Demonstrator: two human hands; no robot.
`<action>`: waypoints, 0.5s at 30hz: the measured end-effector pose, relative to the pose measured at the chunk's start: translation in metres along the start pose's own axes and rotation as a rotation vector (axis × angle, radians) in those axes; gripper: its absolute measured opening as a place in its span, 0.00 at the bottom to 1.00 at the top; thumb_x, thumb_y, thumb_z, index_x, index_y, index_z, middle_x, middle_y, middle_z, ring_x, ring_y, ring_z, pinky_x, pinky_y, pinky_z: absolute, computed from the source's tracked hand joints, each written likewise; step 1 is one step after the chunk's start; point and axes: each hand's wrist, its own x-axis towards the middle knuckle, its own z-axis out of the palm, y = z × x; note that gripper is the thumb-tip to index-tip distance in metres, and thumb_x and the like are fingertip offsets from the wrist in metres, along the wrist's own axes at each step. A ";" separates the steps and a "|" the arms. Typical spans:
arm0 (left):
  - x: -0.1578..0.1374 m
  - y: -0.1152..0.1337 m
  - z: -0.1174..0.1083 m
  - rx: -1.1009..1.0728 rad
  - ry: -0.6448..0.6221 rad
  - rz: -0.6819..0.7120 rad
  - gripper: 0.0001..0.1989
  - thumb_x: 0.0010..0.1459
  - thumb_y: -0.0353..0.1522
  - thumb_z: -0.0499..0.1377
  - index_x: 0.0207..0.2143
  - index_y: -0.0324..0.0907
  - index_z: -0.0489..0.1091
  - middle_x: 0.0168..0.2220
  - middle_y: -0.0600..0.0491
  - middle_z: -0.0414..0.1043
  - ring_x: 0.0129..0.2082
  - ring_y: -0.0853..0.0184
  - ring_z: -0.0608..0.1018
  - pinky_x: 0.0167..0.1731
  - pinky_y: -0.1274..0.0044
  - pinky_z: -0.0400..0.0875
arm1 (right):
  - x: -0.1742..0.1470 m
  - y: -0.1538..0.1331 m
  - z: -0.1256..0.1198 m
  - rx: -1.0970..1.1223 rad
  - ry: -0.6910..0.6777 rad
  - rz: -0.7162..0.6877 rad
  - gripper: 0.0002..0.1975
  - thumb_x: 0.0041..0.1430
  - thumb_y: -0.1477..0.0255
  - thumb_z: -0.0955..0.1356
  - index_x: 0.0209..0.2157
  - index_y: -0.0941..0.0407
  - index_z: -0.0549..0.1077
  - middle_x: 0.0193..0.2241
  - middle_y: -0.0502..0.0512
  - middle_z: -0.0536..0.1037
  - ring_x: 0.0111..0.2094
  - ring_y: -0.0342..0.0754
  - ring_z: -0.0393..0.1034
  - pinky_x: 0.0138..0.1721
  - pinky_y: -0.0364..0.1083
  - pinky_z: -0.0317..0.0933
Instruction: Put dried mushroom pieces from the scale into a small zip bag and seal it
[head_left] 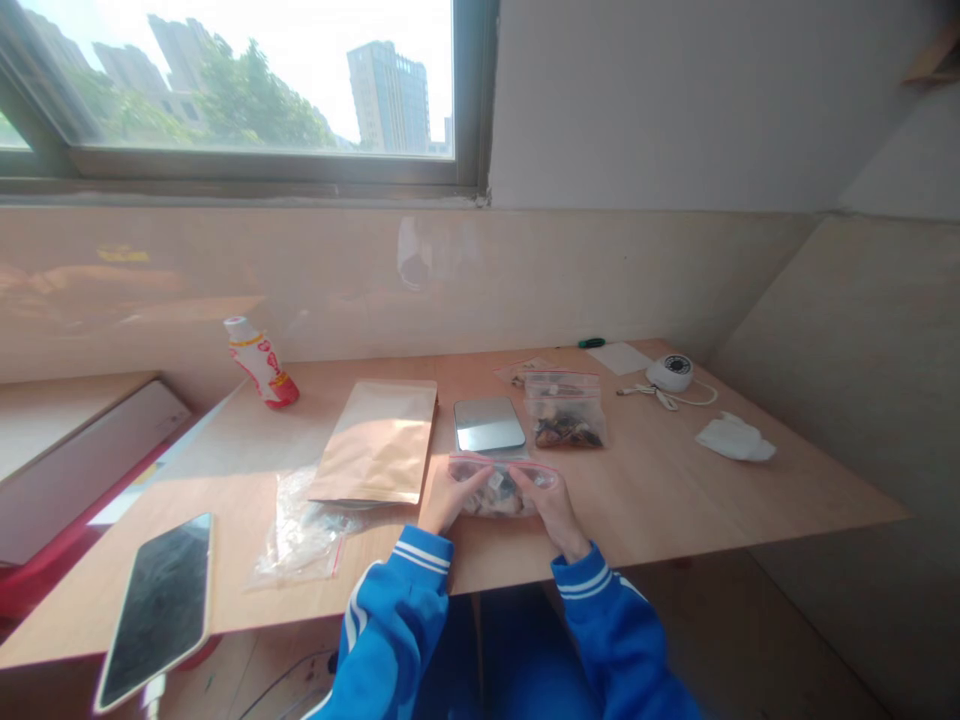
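Near the table's front edge lies a clear zip bag [501, 498] with a red seal strip, holding pale and dark pieces I cannot name. My left hand [451, 492] pinches its upper edge from the left. From the other side my right hand [546, 500] grips the same edge, thumb close to the left thumb. Just beyond the bag sits a flat silver scale [490, 424]. A filled zip bag [568, 428] with dark dried pieces stands to the scale's right, and a brown paper pouch [382, 440] lies to its left.
Crumpled clear plastic bags [304, 530] lie left of my hands. A phone [159, 610] with a cable overhangs the front left edge. Farther back are a red-and-white bottle [262, 365], a white dome camera [669, 373], a crumpled tissue [735, 438] and a green-handled tool [591, 343].
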 end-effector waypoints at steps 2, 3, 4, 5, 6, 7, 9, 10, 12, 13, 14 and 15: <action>0.000 0.002 0.000 0.015 0.006 0.016 0.12 0.48 0.39 0.64 0.31 0.38 0.74 0.30 0.50 0.77 0.34 0.64 0.78 0.38 0.75 0.72 | 0.000 0.002 0.000 -0.019 0.009 -0.028 0.12 0.47 0.62 0.73 0.30 0.57 0.78 0.29 0.54 0.80 0.34 0.51 0.74 0.39 0.49 0.68; 0.000 0.002 0.000 0.018 0.002 0.024 0.12 0.48 0.39 0.64 0.30 0.38 0.74 0.29 0.50 0.76 0.33 0.64 0.78 0.37 0.75 0.72 | 0.000 0.002 -0.001 -0.024 0.013 -0.040 0.11 0.47 0.63 0.73 0.29 0.56 0.78 0.28 0.53 0.80 0.33 0.50 0.74 0.38 0.48 0.68; -0.001 0.003 0.000 0.020 -0.006 0.032 0.12 0.48 0.39 0.64 0.30 0.38 0.74 0.29 0.51 0.76 0.33 0.64 0.77 0.35 0.76 0.72 | 0.000 0.003 -0.001 -0.026 0.017 -0.047 0.11 0.48 0.63 0.72 0.29 0.56 0.78 0.27 0.52 0.79 0.32 0.49 0.73 0.37 0.47 0.67; -0.001 0.003 -0.001 0.025 -0.011 0.039 0.12 0.48 0.39 0.64 0.29 0.38 0.74 0.28 0.51 0.75 0.32 0.65 0.77 0.35 0.76 0.71 | 0.000 0.003 -0.002 -0.030 0.021 -0.053 0.10 0.48 0.63 0.72 0.28 0.56 0.77 0.26 0.52 0.79 0.31 0.48 0.73 0.36 0.46 0.67; -0.001 0.003 -0.001 0.033 -0.012 0.046 0.12 0.48 0.39 0.64 0.29 0.38 0.74 0.28 0.51 0.75 0.31 0.65 0.77 0.34 0.76 0.71 | -0.001 0.004 -0.002 -0.036 0.026 -0.059 0.10 0.48 0.63 0.72 0.28 0.56 0.77 0.26 0.51 0.78 0.30 0.47 0.72 0.35 0.46 0.67; -0.001 0.003 -0.001 0.043 -0.009 0.052 0.12 0.48 0.39 0.64 0.29 0.39 0.73 0.27 0.52 0.75 0.31 0.65 0.77 0.33 0.77 0.71 | -0.001 0.005 -0.002 -0.042 0.034 -0.066 0.10 0.48 0.64 0.72 0.27 0.56 0.77 0.26 0.51 0.78 0.30 0.47 0.72 0.35 0.45 0.66; -0.001 0.002 0.000 0.066 0.008 0.062 0.12 0.48 0.39 0.64 0.28 0.39 0.73 0.27 0.52 0.74 0.30 0.66 0.77 0.33 0.77 0.71 | 0.000 0.006 -0.002 -0.057 0.049 -0.081 0.09 0.48 0.64 0.72 0.27 0.56 0.76 0.26 0.51 0.78 0.30 0.46 0.72 0.35 0.45 0.66; -0.001 0.002 0.000 0.074 0.017 0.069 0.11 0.48 0.39 0.64 0.28 0.39 0.73 0.27 0.52 0.74 0.31 0.66 0.77 0.33 0.77 0.71 | 0.000 0.007 -0.002 -0.062 0.052 -0.085 0.10 0.48 0.64 0.72 0.27 0.56 0.76 0.26 0.51 0.78 0.30 0.46 0.72 0.34 0.45 0.66; -0.002 0.002 0.000 0.080 0.025 0.078 0.11 0.48 0.39 0.64 0.28 0.39 0.74 0.28 0.52 0.75 0.31 0.66 0.77 0.35 0.77 0.71 | 0.001 0.006 -0.001 -0.065 0.058 -0.090 0.10 0.47 0.63 0.72 0.26 0.56 0.76 0.25 0.51 0.78 0.29 0.47 0.72 0.34 0.45 0.66; -0.002 0.002 0.001 0.076 0.021 0.078 0.12 0.49 0.39 0.64 0.28 0.39 0.74 0.28 0.51 0.75 0.32 0.66 0.77 0.35 0.77 0.71 | 0.001 0.006 0.000 -0.067 0.058 -0.090 0.10 0.47 0.63 0.72 0.26 0.56 0.76 0.25 0.51 0.78 0.29 0.47 0.72 0.34 0.45 0.67; -0.002 0.002 0.001 0.068 0.012 0.074 0.12 0.49 0.39 0.63 0.29 0.38 0.74 0.29 0.51 0.75 0.33 0.65 0.77 0.36 0.76 0.71 | 0.002 0.005 0.000 -0.071 0.058 -0.087 0.11 0.47 0.63 0.72 0.26 0.56 0.76 0.25 0.51 0.78 0.30 0.47 0.73 0.34 0.46 0.67; -0.002 0.002 0.001 0.057 0.000 0.070 0.12 0.50 0.39 0.63 0.30 0.38 0.74 0.30 0.50 0.76 0.33 0.65 0.77 0.36 0.76 0.72 | 0.002 0.004 0.001 -0.072 0.057 -0.083 0.11 0.47 0.62 0.72 0.27 0.56 0.76 0.26 0.52 0.79 0.31 0.48 0.73 0.35 0.46 0.67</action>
